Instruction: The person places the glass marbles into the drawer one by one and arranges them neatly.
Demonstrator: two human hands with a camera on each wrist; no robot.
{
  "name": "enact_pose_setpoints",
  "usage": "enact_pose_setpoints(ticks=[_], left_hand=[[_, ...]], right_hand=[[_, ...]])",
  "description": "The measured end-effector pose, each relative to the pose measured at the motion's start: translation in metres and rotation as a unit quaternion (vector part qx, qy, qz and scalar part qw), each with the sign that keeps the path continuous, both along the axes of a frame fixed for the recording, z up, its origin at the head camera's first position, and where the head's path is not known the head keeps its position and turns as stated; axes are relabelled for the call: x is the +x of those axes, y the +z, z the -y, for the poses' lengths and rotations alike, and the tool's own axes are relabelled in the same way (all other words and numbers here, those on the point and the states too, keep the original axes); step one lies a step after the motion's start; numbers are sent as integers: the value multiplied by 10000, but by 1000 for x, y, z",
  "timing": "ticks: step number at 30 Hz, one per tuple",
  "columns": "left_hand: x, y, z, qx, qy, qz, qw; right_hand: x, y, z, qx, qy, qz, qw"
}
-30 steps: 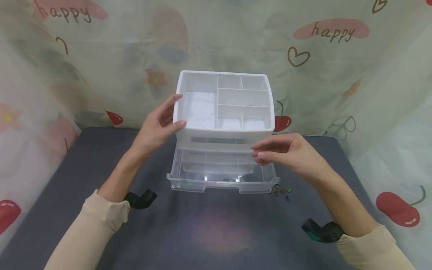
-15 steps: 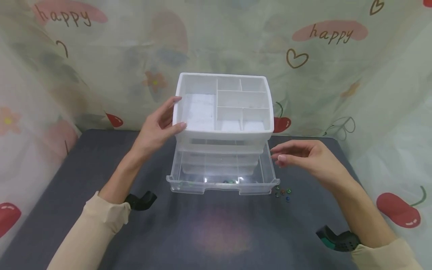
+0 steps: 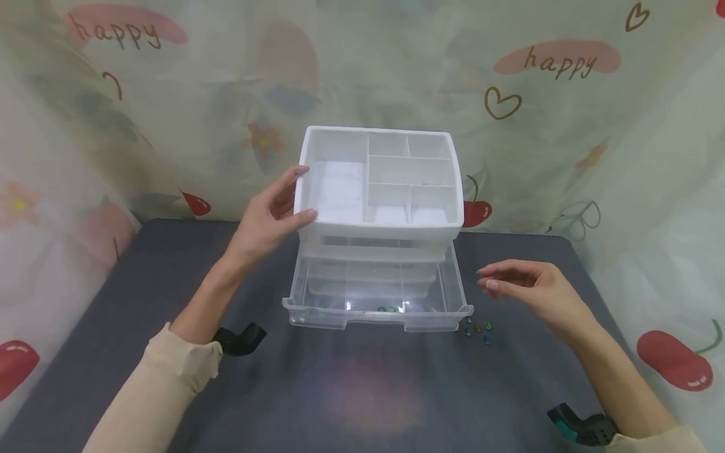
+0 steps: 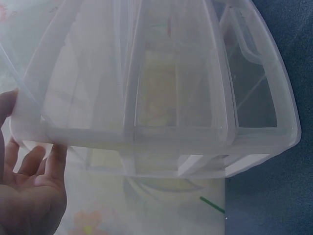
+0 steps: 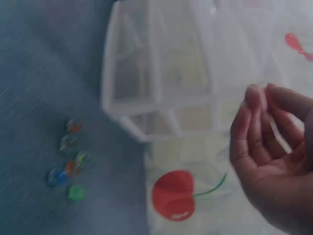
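Note:
A white organizer (image 3: 379, 182) with divided top compartments stands at the back of the dark grey table (image 3: 368, 396). Its clear bottom drawer (image 3: 376, 311) is pulled out toward me, with a few small beads (image 3: 386, 308) inside at the front. My left hand (image 3: 286, 201) grips the organizer's top left corner, thumb on the front rim and fingers on the side; in the left wrist view the hand (image 4: 29, 181) lies against the organizer (image 4: 146, 98). My right hand (image 3: 498, 280) hovers right of the drawer, loosely curved and holding nothing, also shown as the right hand (image 5: 269, 147).
Several coloured beads (image 3: 477, 328) lie on the table by the drawer's front right corner, below my right hand; the same beads (image 5: 68, 156) show in the right wrist view. A cherry-print curtain (image 3: 595, 157) closes off the back and sides.
My right hand has drawn away from above the open drawer, moving right and down beside it. My left hand keeps its hold on the organizer's corner.

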State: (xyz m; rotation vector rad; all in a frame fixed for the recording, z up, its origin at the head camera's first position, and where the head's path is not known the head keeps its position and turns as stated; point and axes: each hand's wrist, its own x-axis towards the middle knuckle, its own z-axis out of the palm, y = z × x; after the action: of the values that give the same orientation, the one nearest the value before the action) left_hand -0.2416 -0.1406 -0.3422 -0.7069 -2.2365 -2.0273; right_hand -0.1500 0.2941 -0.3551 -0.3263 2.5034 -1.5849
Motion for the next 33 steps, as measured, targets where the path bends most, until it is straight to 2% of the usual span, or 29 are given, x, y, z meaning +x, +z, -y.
enact_pose_setpoints(ticks=[9,16,28,33], left_hand=[[1,-1,0,-25,24,4,10000],[1,-1,0,-54,-6,21,10000],[1,-1,1,-64,-18,66,10000],[2,-1,1,-52,-33,52,10000]], right_hand=[[4,-40,-16,-89,-337,-230,9991],[7,-68,-24,21,-511,-166,9986],[13,-102,-41,262,-719,-56,9970],[15,-114,-46,171,-882,74,9959]])
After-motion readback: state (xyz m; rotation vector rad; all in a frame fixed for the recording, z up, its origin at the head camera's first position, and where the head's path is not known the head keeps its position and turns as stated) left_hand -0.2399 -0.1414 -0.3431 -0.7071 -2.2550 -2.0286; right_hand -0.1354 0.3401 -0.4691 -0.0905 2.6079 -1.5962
